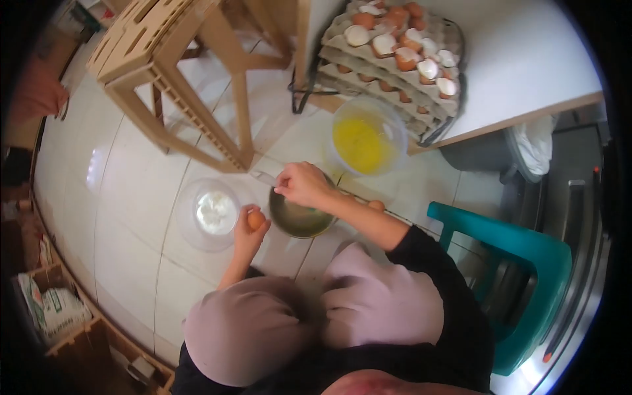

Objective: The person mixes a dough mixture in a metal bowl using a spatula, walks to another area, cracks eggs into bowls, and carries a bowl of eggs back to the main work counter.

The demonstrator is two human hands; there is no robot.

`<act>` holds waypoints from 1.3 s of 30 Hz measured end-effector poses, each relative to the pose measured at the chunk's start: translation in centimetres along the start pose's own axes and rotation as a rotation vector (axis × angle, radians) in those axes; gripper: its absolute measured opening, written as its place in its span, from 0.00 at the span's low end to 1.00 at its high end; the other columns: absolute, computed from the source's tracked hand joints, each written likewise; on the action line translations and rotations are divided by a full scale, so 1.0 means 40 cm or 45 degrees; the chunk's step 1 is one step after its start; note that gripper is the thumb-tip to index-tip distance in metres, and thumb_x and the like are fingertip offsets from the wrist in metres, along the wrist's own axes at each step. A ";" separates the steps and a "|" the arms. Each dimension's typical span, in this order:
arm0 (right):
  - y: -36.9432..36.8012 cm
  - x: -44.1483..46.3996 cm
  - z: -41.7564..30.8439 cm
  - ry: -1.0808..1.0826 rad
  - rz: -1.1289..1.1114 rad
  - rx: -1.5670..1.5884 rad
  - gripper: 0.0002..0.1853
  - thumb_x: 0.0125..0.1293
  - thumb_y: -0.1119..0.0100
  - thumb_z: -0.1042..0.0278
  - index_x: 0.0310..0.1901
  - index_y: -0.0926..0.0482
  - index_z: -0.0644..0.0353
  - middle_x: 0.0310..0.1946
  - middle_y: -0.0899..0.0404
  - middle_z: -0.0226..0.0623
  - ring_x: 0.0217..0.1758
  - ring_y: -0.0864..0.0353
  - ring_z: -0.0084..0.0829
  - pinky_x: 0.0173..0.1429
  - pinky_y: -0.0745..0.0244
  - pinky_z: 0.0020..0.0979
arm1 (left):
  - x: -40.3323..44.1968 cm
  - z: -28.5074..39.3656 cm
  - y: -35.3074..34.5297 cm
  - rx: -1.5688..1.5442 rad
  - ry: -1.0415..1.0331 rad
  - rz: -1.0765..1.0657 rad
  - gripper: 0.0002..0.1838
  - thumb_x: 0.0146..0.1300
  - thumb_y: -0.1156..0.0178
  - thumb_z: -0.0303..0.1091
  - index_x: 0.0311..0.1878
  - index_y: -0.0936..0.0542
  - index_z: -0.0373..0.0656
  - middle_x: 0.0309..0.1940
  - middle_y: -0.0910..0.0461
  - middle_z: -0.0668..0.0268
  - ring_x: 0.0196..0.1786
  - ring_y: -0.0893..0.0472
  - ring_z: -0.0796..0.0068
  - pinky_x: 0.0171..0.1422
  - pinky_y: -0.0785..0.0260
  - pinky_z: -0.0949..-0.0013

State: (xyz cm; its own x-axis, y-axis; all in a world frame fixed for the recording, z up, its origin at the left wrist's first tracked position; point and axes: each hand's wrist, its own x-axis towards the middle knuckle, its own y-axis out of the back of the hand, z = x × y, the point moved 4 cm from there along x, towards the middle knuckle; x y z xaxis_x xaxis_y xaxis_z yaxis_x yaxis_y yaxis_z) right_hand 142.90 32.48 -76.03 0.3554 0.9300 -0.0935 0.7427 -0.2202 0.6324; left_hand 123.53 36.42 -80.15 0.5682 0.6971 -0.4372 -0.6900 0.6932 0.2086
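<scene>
My left hand is closed around a brown egg, between the clear plastic bowl and the metal bowl. Over the rim of the round metal bowl, my right hand has its fingers pinched together. A thin pale piece sticks out beyond those fingertips; I cannot tell whether it is a utensil or a handle on the bowl. To the left stands the clear plastic bowl with something white in it. Another brown egg shows beside my right forearm.
A clear tub of yellow egg stands ahead. Behind it are stacked egg trays topped with broken shells. A tan slatted stool rises at upper left, a green plastic stool at right. A grey bin stands under the counter.
</scene>
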 end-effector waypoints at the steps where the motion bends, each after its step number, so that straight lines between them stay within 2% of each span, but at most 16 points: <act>1: 0.056 -0.015 -0.005 -0.029 0.098 0.061 0.07 0.48 0.38 0.65 0.24 0.20 0.59 0.19 0.23 0.37 0.24 0.23 0.35 0.31 0.29 0.31 | -0.001 0.005 -0.005 0.018 -0.001 -0.006 0.18 0.49 0.38 0.28 0.43 0.32 0.44 0.28 0.28 0.67 0.23 0.30 0.83 0.22 0.37 0.80; 4: 0.273 -0.054 -0.047 -0.318 0.210 0.531 0.09 0.53 0.37 0.63 0.27 0.20 0.60 0.18 0.24 0.30 0.22 0.25 0.20 0.27 0.32 0.22 | -0.004 -0.005 -0.017 0.038 -0.160 -0.003 0.18 0.49 0.38 0.27 0.42 0.32 0.43 0.29 0.27 0.66 0.27 0.29 0.81 0.28 0.34 0.78; 5: 0.354 -0.059 -0.007 -0.336 0.284 0.537 0.10 0.55 0.38 0.61 0.31 0.20 0.60 0.19 0.25 0.28 0.23 0.27 0.14 0.25 0.34 0.18 | -0.014 0.020 -0.019 -0.015 -0.021 -0.010 0.18 0.49 0.38 0.26 0.42 0.32 0.42 0.29 0.27 0.65 0.30 0.27 0.78 0.34 0.33 0.76; 6: 0.447 -0.064 -0.031 -0.184 0.492 0.735 0.12 0.55 0.39 0.60 0.32 0.21 0.61 0.20 0.24 0.30 0.22 0.26 0.17 0.24 0.34 0.18 | -0.010 0.019 -0.016 -0.005 -0.043 -0.003 0.18 0.49 0.38 0.26 0.42 0.32 0.42 0.30 0.26 0.64 0.31 0.27 0.78 0.35 0.33 0.76; 9: 0.712 -0.042 -0.002 -0.372 0.827 0.744 0.17 0.53 0.37 0.55 0.33 0.24 0.62 0.24 0.27 0.31 0.24 0.25 0.24 0.18 0.29 0.24 | -0.003 0.012 -0.004 0.028 -0.099 0.014 0.18 0.49 0.39 0.25 0.43 0.32 0.41 0.30 0.26 0.63 0.33 0.26 0.78 0.37 0.32 0.75; 12: 0.894 0.025 0.069 -0.512 0.915 0.641 0.14 0.53 0.37 0.54 0.32 0.25 0.56 0.27 0.27 0.28 0.28 0.25 0.23 0.23 0.27 0.25 | -0.001 0.018 0.000 0.050 -0.122 0.004 0.18 0.49 0.39 0.25 0.43 0.32 0.41 0.31 0.25 0.62 0.33 0.26 0.77 0.37 0.32 0.75; 20: 0.994 0.104 0.248 -0.995 0.839 0.581 0.11 0.56 0.42 0.55 0.36 0.26 0.51 0.33 0.28 0.31 0.30 0.25 0.27 0.30 0.27 0.27 | 0.017 0.092 0.019 0.237 -0.230 0.170 0.18 0.48 0.36 0.28 0.41 0.31 0.41 0.28 0.24 0.62 0.30 0.25 0.75 0.36 0.32 0.73; 23: 0.997 0.073 0.282 -0.933 0.960 0.418 0.27 0.49 0.37 0.45 0.44 0.31 0.54 0.33 0.28 0.34 0.29 0.25 0.27 0.28 0.27 0.28 | 0.014 0.202 0.057 0.391 -0.591 0.333 0.16 0.48 0.35 0.29 0.39 0.30 0.40 0.27 0.25 0.63 0.29 0.25 0.75 0.36 0.32 0.73; 24: 0.997 0.053 0.274 -0.943 0.997 0.283 0.29 0.47 0.36 0.41 0.44 0.31 0.53 0.32 0.28 0.33 0.28 0.25 0.24 0.27 0.28 0.27 | 0.016 0.230 0.079 0.312 -0.536 0.331 0.15 0.48 0.35 0.29 0.38 0.30 0.40 0.27 0.25 0.63 0.30 0.26 0.75 0.36 0.32 0.73; 26: 0.895 0.006 0.088 -0.501 1.146 0.137 0.31 0.46 0.35 0.42 0.45 0.31 0.56 0.32 0.28 0.33 0.25 0.25 0.24 0.21 0.29 0.23 | 0.023 0.286 0.112 0.141 -0.449 0.315 0.14 0.49 0.36 0.29 0.37 0.29 0.40 0.27 0.26 0.64 0.30 0.26 0.75 0.37 0.33 0.73; 27: 0.815 -0.006 -0.013 -0.231 1.021 0.227 0.30 0.47 0.34 0.45 0.44 0.31 0.58 0.31 0.28 0.32 0.22 0.27 0.23 0.16 0.31 0.21 | 0.021 0.297 0.124 0.151 -0.462 0.348 0.14 0.49 0.36 0.29 0.37 0.29 0.40 0.27 0.27 0.65 0.30 0.27 0.76 0.38 0.33 0.74; 28: 0.731 -0.033 -0.109 0.028 0.793 0.363 0.26 0.46 0.31 0.52 0.41 0.31 0.58 0.29 0.32 0.29 0.25 0.29 0.20 0.23 0.30 0.19 | 0.024 0.309 0.131 0.154 -0.485 0.372 0.13 0.49 0.36 0.28 0.37 0.29 0.40 0.27 0.27 0.66 0.30 0.28 0.77 0.38 0.34 0.74; 32: 0.455 -0.169 -0.444 0.505 0.360 0.132 0.21 0.47 0.38 0.63 0.42 0.30 0.63 0.35 0.30 0.34 0.27 0.24 0.28 0.25 0.29 0.25 | 0.015 0.303 0.110 0.014 -0.199 0.305 0.12 0.50 0.37 0.28 0.36 0.29 0.41 0.30 0.26 0.68 0.34 0.27 0.77 0.38 0.33 0.74; 35: 0.431 -0.201 -0.553 0.551 0.256 -0.148 0.17 0.47 0.43 0.70 0.40 0.29 0.66 0.35 0.29 0.37 0.26 0.23 0.31 0.24 0.30 0.29 | 0.036 0.228 0.086 0.412 -0.593 0.299 0.13 0.49 0.37 0.29 0.39 0.27 0.41 0.35 0.25 0.65 0.35 0.25 0.75 0.35 0.30 0.73; 37: 0.459 -0.182 -0.599 0.459 -0.003 -0.198 0.12 0.46 0.47 0.74 0.35 0.27 0.64 0.27 0.28 0.38 0.22 0.24 0.32 0.19 0.31 0.32 | 0.035 0.220 0.069 0.312 -0.501 0.212 0.14 0.49 0.37 0.29 0.39 0.27 0.41 0.36 0.25 0.65 0.35 0.24 0.74 0.35 0.30 0.73; 39: 0.453 -0.199 -0.602 0.539 0.036 -0.465 0.09 0.39 0.44 0.73 0.27 0.27 0.60 0.18 0.34 0.31 0.18 0.30 0.23 0.15 0.39 0.24 | 0.030 0.221 0.062 0.119 -0.311 0.115 0.15 0.48 0.37 0.28 0.40 0.27 0.41 0.36 0.25 0.64 0.35 0.24 0.74 0.34 0.29 0.73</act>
State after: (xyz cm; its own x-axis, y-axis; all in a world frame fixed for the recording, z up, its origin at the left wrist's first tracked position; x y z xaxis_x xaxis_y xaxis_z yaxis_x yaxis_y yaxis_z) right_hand 139.87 28.17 -45.32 0.0572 0.9788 0.1969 0.4646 -0.2007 0.8625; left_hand 126.45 40.60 -72.43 0.6055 0.7724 -0.1917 -0.7045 0.6323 0.3222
